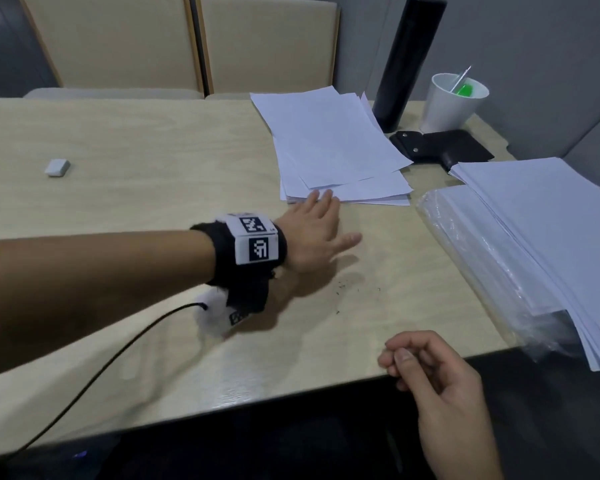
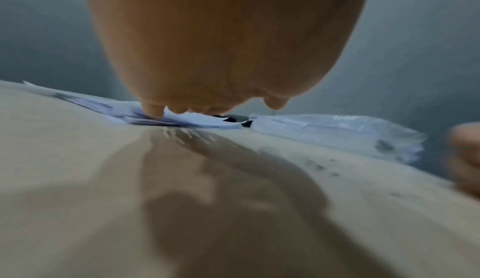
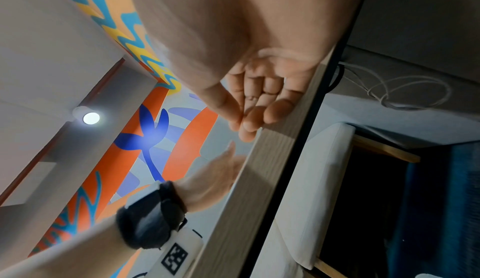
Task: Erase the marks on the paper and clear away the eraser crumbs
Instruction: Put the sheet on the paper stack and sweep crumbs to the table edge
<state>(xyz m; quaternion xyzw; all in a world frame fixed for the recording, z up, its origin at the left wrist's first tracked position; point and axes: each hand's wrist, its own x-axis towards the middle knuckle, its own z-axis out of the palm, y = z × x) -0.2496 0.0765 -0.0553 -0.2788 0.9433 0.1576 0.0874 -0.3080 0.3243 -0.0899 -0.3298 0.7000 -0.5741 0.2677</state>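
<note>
My left hand (image 1: 329,220) reaches across the wooden table (image 1: 153,209), open and palm down. Its straight fingertips (image 2: 155,112) touch the near edge of a loose pile of white paper sheets (image 1: 333,147); no marks show on the top sheet. Dark eraser crumbs (image 1: 347,289) lie scattered on the table just behind that hand, also visible as crumbs (image 2: 322,166) in the left wrist view. A white eraser (image 1: 57,167) lies alone at the far left. My right hand (image 1: 430,362) hovers at the table's front edge (image 3: 259,180), loosely cupped with the thumb against the forefinger, and holds nothing I can see.
A thick stack of paper partly in clear plastic wrap (image 1: 534,237) fills the right side. Behind the loose sheets stand a tall black bottle (image 1: 409,60), a white cup (image 1: 454,102) and a black leather case (image 1: 444,145). Two chairs (image 1: 111,39) face the far edge. A black cable (image 1: 101,368) trails from my left wrist.
</note>
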